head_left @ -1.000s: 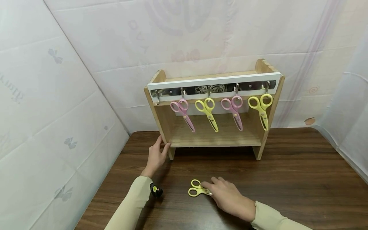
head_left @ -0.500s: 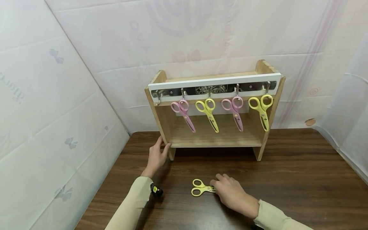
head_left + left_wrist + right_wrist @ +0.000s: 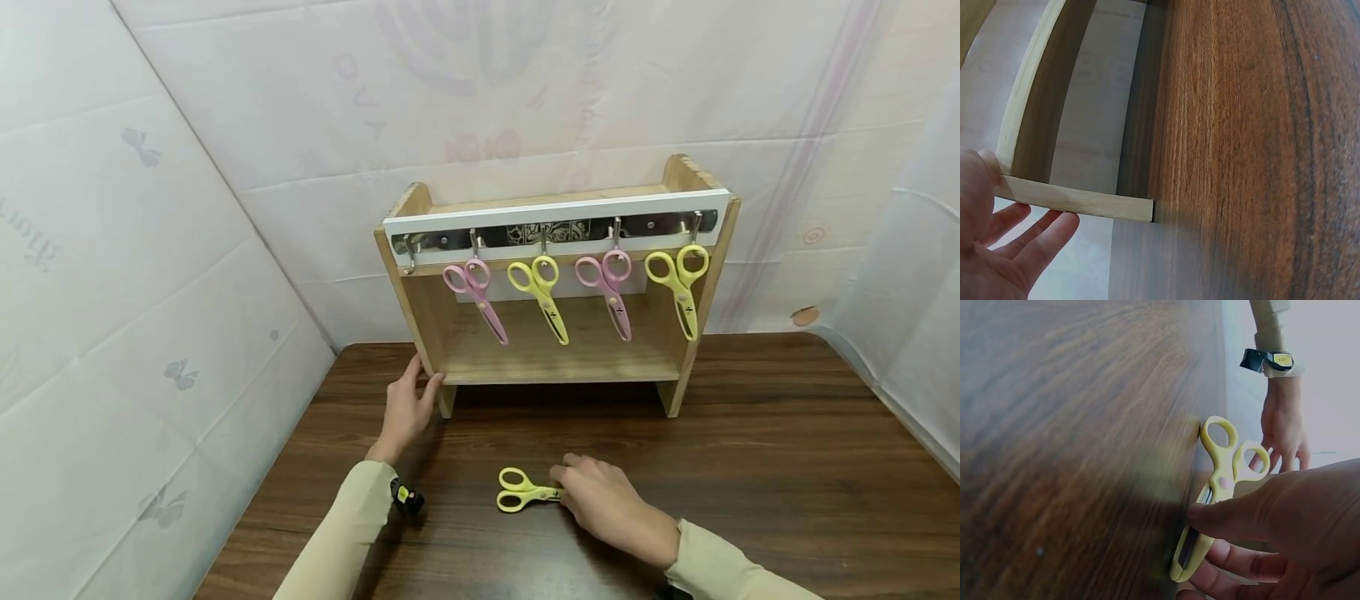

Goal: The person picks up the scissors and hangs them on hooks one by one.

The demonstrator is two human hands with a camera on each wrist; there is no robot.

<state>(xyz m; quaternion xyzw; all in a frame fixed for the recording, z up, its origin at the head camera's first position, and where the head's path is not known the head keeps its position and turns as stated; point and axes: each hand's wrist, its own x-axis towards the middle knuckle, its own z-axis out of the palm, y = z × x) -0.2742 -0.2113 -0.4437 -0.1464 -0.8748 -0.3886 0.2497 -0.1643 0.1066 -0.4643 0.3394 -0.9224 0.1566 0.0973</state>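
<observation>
In the head view my right hand (image 3: 611, 504) pinches a pair of yellow scissors (image 3: 521, 492) by the blades, low over the table, handles pointing left. The right wrist view shows the thumb across the blades of these scissors (image 3: 1222, 469), fingers behind. My left hand (image 3: 406, 412) holds the lower left side of a wooden shelf (image 3: 562, 362). Seen from the left wrist, the thumb and fingers lie on opposite sides of its side panel (image 3: 1079, 201). From the shelf's hook rail (image 3: 551, 232) hang pink scissors (image 3: 480, 300), yellow scissors (image 3: 542, 296), more pink scissors (image 3: 611, 292) and more yellow scissors (image 3: 681, 287).
The leftmost hook (image 3: 408, 254) on the rail bears nothing. The shelf stands on a dark wooden table (image 3: 787, 467) near its back edge. White printed sheets (image 3: 187, 275) rise behind the table and along its sides.
Over the first half second my right hand shifted slightly right with the scissors, and they turned to lie nearly level across the view. Since then little differs. The left hand stays on the shelf.
</observation>
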